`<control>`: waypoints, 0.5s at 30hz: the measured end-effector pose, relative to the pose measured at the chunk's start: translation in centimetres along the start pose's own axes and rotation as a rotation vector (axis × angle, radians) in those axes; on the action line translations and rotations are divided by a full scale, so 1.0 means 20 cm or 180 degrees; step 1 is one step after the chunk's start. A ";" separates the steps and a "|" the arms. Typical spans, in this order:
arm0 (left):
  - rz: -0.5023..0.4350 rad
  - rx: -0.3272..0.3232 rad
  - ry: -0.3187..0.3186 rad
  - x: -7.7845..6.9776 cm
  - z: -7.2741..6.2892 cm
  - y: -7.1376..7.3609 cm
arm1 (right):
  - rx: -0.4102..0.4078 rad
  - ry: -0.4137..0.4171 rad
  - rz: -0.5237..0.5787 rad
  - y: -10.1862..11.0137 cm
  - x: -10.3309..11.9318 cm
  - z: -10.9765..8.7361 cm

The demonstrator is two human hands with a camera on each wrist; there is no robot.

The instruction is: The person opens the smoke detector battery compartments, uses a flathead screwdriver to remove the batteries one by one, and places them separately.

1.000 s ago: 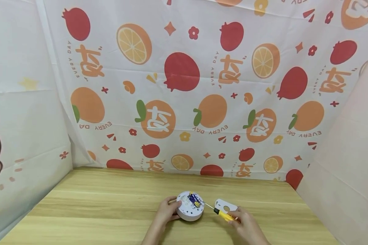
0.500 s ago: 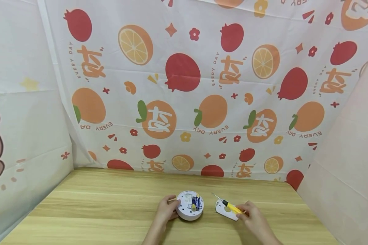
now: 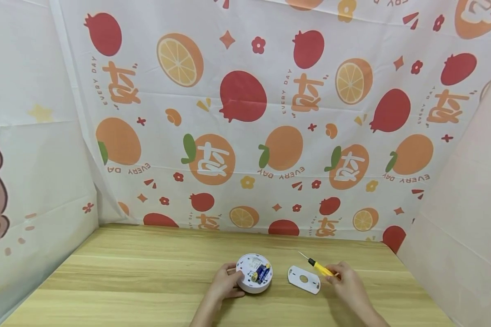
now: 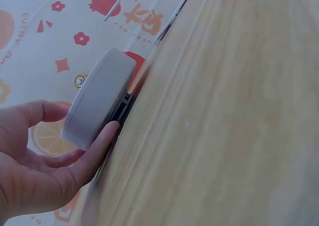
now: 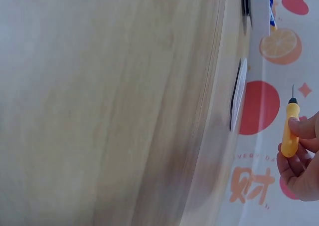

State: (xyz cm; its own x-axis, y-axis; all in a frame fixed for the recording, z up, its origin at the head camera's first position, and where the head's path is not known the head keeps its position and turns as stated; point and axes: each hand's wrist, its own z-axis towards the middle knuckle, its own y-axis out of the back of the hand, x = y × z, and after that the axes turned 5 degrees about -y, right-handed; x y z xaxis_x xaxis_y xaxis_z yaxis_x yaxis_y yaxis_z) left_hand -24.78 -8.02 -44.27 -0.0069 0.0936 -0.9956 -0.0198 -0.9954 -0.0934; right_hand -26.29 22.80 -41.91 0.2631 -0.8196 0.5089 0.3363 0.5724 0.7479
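Gripping the yellow screwdriver (image 3: pixel 321 269) at lower right, the right hand (image 3: pixel 347 282) has drawn back from the round white device (image 3: pixel 252 289) that the left hand (image 3: pixel 223 284) clasps, half curled, at lower centre, so work on its batteries (image 3: pixel 263 273) seems paused.

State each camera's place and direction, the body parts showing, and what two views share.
Head: worn on the head, facing forward and down over the pale wood-grain table; left hand, right hand, forearms show.
Left wrist: worn there, facing the round white plastic device; left hand shows.
Right wrist: worn there, facing the slim yellow-handled screwdriver; right hand shows.
Shared: both wrist views show device, screwdriver and table.
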 end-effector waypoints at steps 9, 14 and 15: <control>0.0077 -0.0059 -0.0114 0.01 0.02 0.00 | -0.0129 -0.0082 -0.0100 0.01 -0.08 0.05; 0.0077 -0.0097 -0.0121 0.02 0.02 0.01 | -0.0060 -0.0212 -0.0139 0.02 -0.11 0.07; 0.0067 -0.0095 -0.0117 0.02 0.02 0.01 | -0.0050 -0.0236 -0.0141 0.02 -0.12 0.08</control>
State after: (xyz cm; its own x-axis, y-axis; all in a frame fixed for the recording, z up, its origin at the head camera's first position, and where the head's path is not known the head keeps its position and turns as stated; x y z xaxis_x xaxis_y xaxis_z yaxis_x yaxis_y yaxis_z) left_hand -25.21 -8.11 -44.69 -0.0439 0.0726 -0.9964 0.0106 -0.9973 -0.0732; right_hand -28.15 24.93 -42.12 0.1801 -0.8435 0.5060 0.3604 0.5352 0.7639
